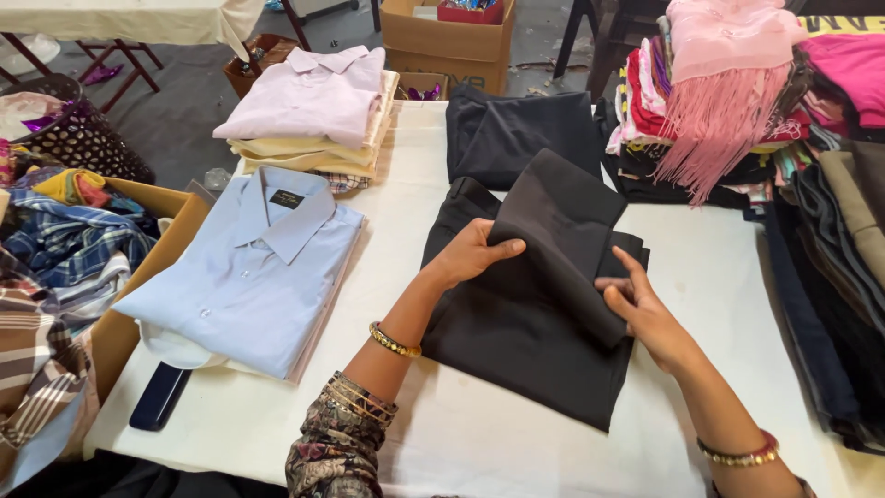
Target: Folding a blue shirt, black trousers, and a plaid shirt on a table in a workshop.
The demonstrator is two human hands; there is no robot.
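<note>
A pair of black trousers (516,332) lies partly folded on the white table (479,433), one end lifted and doubled over. My left hand (470,254) grips the raised fold from the left, thumb on top of the cloth. My right hand (645,309) holds the same fold from the right, fingers under its edge. Both wrists carry gold bangles. Behind lies another folded black garment (516,129).
A folded light blue shirt (249,272) sits at the left, with a stack of pink and yellow shirts (318,111) behind it. A dark flat case (159,395) lies near the table's front left. Piles of clothes (793,120) crowd the right; cardboard boxes (447,37) stand beyond.
</note>
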